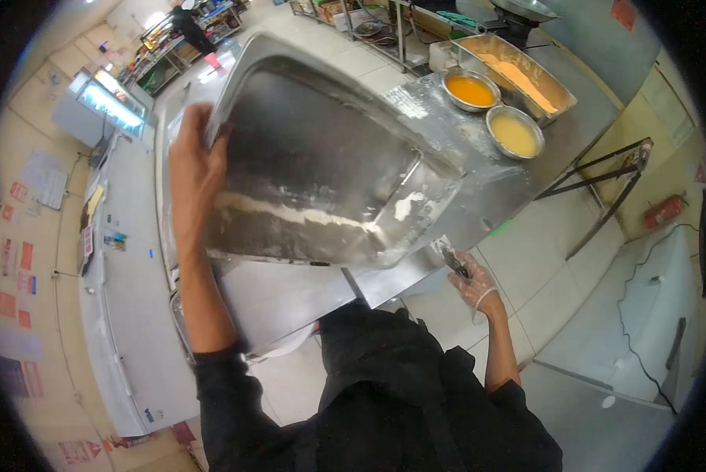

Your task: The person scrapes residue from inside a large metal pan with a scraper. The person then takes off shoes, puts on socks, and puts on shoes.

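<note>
My bare left hand (195, 177) grips the rim of a large, deep metal pan (313, 149), which is tilted up above the steel worktable. White floury residue clings to the pan's inside, with a thick line of it along the lower edge and corner. In my right hand (476, 287), which wears a clear plastic glove, is a scraper (448, 256) with a dark handle. Its flat blade is smeared with white and points toward the table's front edge, apart from the pan.
On the worktable (486, 189) stand a bowl of orange liquid (469, 91), a bowl of pale yellow liquid (515, 135) and a rectangular tin (561, 110) of orange-tan powder. A folding metal stand (604, 177) is at the right. Far back, a person (189, 30) in dark clothes stands.
</note>
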Tool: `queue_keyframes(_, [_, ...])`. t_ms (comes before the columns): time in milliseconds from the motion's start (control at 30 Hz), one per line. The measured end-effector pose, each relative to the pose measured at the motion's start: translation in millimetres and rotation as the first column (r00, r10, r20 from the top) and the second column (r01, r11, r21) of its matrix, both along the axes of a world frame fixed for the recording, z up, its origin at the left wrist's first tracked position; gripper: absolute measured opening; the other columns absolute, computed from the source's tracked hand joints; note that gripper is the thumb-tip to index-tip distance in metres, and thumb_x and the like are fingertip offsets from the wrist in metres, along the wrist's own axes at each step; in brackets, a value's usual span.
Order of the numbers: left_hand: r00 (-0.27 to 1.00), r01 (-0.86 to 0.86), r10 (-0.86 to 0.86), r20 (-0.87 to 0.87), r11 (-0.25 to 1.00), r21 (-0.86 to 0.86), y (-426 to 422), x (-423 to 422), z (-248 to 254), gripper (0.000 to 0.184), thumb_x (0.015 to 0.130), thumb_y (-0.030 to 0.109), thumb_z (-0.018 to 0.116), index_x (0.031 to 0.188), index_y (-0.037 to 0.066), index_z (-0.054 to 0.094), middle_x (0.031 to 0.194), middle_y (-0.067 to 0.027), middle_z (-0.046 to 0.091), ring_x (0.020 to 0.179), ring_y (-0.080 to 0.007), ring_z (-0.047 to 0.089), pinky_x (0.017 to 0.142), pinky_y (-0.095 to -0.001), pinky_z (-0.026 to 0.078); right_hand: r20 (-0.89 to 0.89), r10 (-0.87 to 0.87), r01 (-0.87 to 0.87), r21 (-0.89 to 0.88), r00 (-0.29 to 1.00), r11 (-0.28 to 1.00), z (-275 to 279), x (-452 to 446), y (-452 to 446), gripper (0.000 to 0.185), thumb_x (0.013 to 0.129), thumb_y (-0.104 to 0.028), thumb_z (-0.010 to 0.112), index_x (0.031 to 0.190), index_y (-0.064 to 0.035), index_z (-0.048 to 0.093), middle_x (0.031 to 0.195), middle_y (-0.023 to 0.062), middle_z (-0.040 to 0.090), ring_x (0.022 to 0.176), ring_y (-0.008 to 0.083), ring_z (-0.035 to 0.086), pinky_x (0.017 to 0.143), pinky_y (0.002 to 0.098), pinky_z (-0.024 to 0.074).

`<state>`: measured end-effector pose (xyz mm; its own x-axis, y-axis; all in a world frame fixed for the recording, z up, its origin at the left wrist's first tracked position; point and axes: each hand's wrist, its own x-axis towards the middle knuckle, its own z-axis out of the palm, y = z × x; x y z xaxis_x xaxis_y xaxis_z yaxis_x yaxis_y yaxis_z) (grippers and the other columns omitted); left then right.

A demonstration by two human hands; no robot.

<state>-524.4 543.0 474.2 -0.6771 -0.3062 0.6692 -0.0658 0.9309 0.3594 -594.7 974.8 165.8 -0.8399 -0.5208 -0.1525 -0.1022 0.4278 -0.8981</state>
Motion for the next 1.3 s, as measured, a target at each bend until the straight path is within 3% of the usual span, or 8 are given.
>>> queue_keyframes(67, [0.997,-0.004,0.006,0.074,1.000,-0.029,21,-13,31,0.026,0.091,0.013,0.066,0.113,0.004,0.055,0.094,-0.0137,0.063,0.087,-0.0223,0.060,0.080,-0.0361,0.047,0.017,0.010,-0.010,-0.024,1.000,1.000,3,2,-8,0.047,0.089,-0.016,0.065,0.133,-0.0069,0.050,0.110,0.0220,0.067,0.100,0.0344,0.066,0.087,0.0417,0.0509])
queue_keyframes(133, [0.992,0.107,-0.095,0.088,0.984,-0.142,35,-30,43,0.027,0.087,0.012,0.067,0.111,0.006,0.055,0.093,-0.0188,0.067,0.086,-0.0383,0.065,0.075,-0.0423,0.049,-0.019,0.045,-0.045,-0.001,0.999,0.999,8,3,-18,0.046,0.089,-0.016,0.066,0.132,-0.0075,0.051,0.111,0.0228,0.067,0.101,0.0359,0.066,0.089,0.0407,0.0503])
queue_keyframes(333, [0.967,0.120,-0.012,0.255,0.904,-0.411,20,-83,31,0.035,0.089,0.020,0.069,0.120,0.010,0.055,0.109,-0.0157,0.066,0.101,-0.0391,0.063,0.085,-0.0426,0.049,0.066,0.100,-0.105,0.073,0.993,0.992,26,12,-48,0.048,0.089,-0.019,0.066,0.133,-0.0085,0.050,0.117,0.0236,0.064,0.109,0.0372,0.062,0.095,0.0416,0.0475])
queue_keyframes(600, [0.911,0.263,-0.161,0.381,0.936,-0.235,13,-69,36,0.043,0.084,0.016,0.072,0.124,0.012,0.057,0.108,-0.0140,0.067,0.102,-0.0345,0.064,0.087,-0.0412,0.049,-0.014,0.307,-0.290,0.291,0.952,0.912,6,7,-69,0.048,0.089,-0.018,0.060,0.135,-0.0079,0.049,0.118,0.0266,0.062,0.112,0.0426,0.058,0.098,0.0462,0.0448])
queue_keyframes(833, [0.918,0.011,0.105,0.383,0.958,-0.288,15,-32,24,0.032,0.091,0.014,0.063,0.122,0.008,0.059,0.116,-0.0188,0.066,0.104,-0.0386,0.062,0.087,-0.0454,0.048,0.026,0.540,-0.518,0.322,0.841,0.792,51,8,-128,0.046,0.090,-0.006,0.048,0.135,-0.0119,0.052,0.116,0.0267,0.062,0.107,0.0419,0.061,0.097,0.0470,0.0466])
queue_keyframes(1033, [0.955,0.006,0.114,0.274,0.916,-0.402,25,-35,15,0.030,0.091,0.013,0.058,0.121,0.012,0.059,0.114,-0.0171,0.066,0.099,-0.0401,0.063,0.082,-0.0472,0.049,-0.438,0.572,-0.484,0.305,0.694,0.820,117,-6,-232,0.052,0.095,-0.020,0.048,0.146,-0.0218,0.040,0.128,0.0212,0.053,0.092,0.0359,0.066,0.076,0.0418,0.0578])
queue_keyframes(1233, [0.962,-0.016,0.133,0.238,0.900,-0.436,33,-40,11,0.041,0.088,0.012,0.062,0.127,0.021,0.056,0.109,-0.0195,0.067,0.096,-0.0426,0.065,0.079,-0.0491,0.051,-0.607,0.614,-0.540,0.333,0.505,0.773,51,-28,-260,0.042,0.091,-0.021,0.053,0.132,-0.0136,0.054,0.132,0.0276,0.051,0.094,0.0384,0.068,0.077,0.0448,0.0582])
queue_keyframes(1300, [0.955,-0.025,0.151,0.255,0.897,-0.440,43,-40,13,0.030,0.088,0.013,0.060,0.118,0.017,0.060,0.110,-0.0098,0.067,0.093,-0.0373,0.064,0.077,-0.0471,0.050,-0.399,0.700,-0.533,0.458,0.592,0.711,15,-26,-242,0.042,0.091,-0.019,0.052,0.132,-0.0150,0.055,0.136,0.0261,0.049,0.099,0.0376,0.067,0.079,0.0450,0.0585])
